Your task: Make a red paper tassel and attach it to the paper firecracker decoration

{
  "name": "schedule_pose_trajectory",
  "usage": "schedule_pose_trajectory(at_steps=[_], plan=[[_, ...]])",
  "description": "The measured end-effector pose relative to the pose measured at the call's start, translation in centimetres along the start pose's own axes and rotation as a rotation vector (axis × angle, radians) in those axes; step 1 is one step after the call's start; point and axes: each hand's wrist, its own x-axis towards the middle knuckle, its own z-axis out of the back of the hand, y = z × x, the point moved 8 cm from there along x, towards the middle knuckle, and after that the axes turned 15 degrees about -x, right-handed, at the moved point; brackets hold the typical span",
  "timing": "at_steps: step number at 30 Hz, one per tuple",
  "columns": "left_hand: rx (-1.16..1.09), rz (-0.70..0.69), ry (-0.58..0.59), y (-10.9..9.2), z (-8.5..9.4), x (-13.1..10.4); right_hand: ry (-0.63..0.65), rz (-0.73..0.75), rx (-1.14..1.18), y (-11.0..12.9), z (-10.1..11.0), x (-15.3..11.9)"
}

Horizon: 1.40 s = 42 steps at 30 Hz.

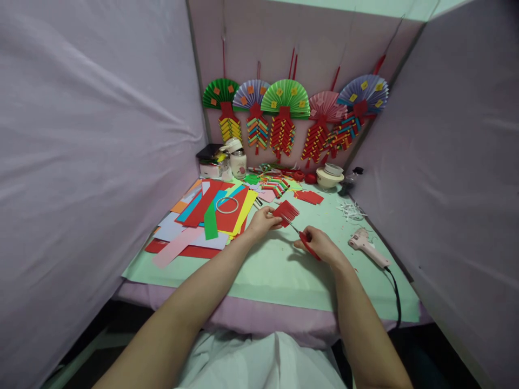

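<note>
My left hand [264,221] pinches a small piece of red paper [285,210] by its left edge, above the green table cover. The paper's right side is cut into thin fringe strips. Red-handled scissors [310,246] are gripped in my right hand [320,244], their blades pointing up and left at the fringed edge. Whether the blades are closed on the paper is too small to tell. More red paper pieces [309,198] lie just beyond my hands.
Coloured paper sheets [237,219] with a white ring [227,205] lie left. A corded glue gun [368,248] and white paper shreds [351,210] lie right. Behind stand a jar [238,163] and a bowl [329,176]. Paper fan ornaments [285,97] hang at the back; cloth walls flank the table.
</note>
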Motion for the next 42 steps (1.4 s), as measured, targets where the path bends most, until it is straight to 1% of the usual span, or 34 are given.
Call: schedule_pose_trajectory(at_steps=[8, 12, 16, 20, 26, 30, 36, 42], plan=[[0.008, 0.050, 0.007, 0.39, 0.07, 0.22, -0.027, -0.003, 0.026, 0.19, 0.52, -0.14], [-0.005, 0.068, 0.021, 0.48, 0.06, 0.15, -0.039, -0.020, 0.016, -0.15, 0.45, 0.00], [-0.021, 0.092, 0.044, 0.16, -0.05, 0.00, -0.055, -0.041, 0.003, -0.65, 0.38, 0.05], [-0.038, 0.116, 0.030, -0.24, 0.15, -0.14, -0.058, -0.039, -0.005, -0.57, 0.40, -0.08], [-0.008, 0.091, 0.025, -0.08, 0.64, 0.27, -0.043, -0.029, -0.016, -0.20, 0.38, -0.11], [-0.006, 0.077, 0.036, 0.14, 0.65, 0.47, -0.046, -0.014, -0.021, 0.04, 0.47, -0.08], [-0.027, 0.054, -0.003, -0.02, 0.75, 0.49, -0.036, -0.014, -0.012, 0.08, 0.40, -0.11], [0.008, 0.074, 0.049, 0.62, 0.37, 0.47, -0.034, -0.011, 0.000, 0.18, 0.42, -0.16]])
